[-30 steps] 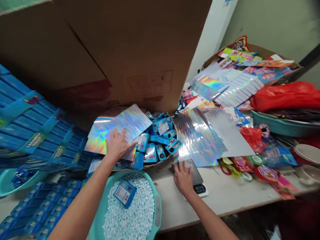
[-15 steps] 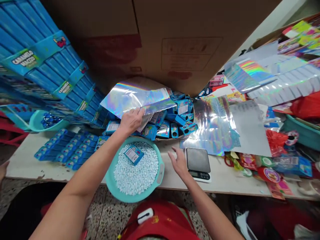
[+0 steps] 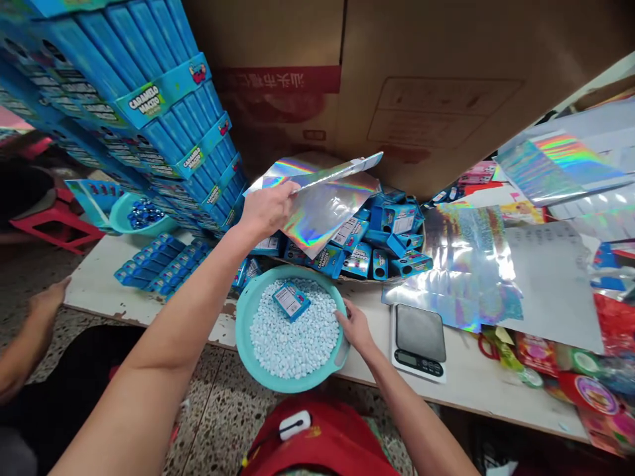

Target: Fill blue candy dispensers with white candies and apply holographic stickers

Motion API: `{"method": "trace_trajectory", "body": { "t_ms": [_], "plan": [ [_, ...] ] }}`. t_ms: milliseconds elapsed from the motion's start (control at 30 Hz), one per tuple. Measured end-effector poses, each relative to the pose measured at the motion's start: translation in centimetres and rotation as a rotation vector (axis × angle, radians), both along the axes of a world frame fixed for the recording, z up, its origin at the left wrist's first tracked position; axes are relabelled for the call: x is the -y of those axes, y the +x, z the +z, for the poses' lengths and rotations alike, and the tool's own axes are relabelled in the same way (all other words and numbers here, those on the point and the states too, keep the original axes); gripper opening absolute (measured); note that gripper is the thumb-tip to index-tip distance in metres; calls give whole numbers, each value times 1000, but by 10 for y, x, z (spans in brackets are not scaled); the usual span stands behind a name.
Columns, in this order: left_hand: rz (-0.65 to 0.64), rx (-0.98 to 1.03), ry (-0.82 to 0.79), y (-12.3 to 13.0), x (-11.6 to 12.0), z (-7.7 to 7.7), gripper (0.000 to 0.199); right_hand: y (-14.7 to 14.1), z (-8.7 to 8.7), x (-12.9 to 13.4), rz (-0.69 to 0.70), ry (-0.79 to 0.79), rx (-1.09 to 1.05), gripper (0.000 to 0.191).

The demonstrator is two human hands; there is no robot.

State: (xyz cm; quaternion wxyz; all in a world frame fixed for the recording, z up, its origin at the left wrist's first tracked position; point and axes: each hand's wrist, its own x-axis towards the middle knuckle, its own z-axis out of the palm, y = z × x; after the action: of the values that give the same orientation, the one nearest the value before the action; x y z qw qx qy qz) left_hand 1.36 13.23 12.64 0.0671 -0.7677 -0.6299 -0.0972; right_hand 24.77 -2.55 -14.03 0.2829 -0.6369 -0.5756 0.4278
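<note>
Left hand: closed, the near end of a holographic sheet being pinched between thumb and fingers; the sheet is held at a slant above other shiny sheets.
Right hand: partly closed, the right-hand rim of the turquoise basin being gripped, with the thumb on the inner side.
Basin contents: pale pellets, on which one blue packet is laid.
Blue boxes: heaped behind the basin, partly covered by the shiny sheets.
Scale: set on the white bench, to the right of the right hand and apart from it.
Flat sheets: spread behind the scale.
Stacked cartons: blue, lettered "CARAMELO MACIZO", piled at left beside a large brown carton.
Co-worker's hand: seen at the bench's left end.
</note>
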Motion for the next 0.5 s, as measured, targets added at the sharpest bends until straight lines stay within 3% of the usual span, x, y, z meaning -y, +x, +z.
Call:
{"method": "trace_trajectory", "body": {
  "t_ms": [167, 267, 333, 433, 500],
  "plan": [
    [-16, -1, -10, -26, 3, 8, 38, 9, -1, -1, 18, 5, 56, 46],
    [-44, -10, -35, -38, 2, 11, 38, 18, 18, -2, 76, 48, 276, 42],
    [-43, 1, -35, -45, 4, 15, 38, 16, 38, -1, 86, 188, 502, 42],
    [-25, 46, -11, -54, 9, 20, 38, -13, 67, 3, 152, 419, 646, 43],
    [-25, 80, 17, -60, 15, 23, 38, -49, 75, 4, 267, 450, 623, 48]
  ]
}}
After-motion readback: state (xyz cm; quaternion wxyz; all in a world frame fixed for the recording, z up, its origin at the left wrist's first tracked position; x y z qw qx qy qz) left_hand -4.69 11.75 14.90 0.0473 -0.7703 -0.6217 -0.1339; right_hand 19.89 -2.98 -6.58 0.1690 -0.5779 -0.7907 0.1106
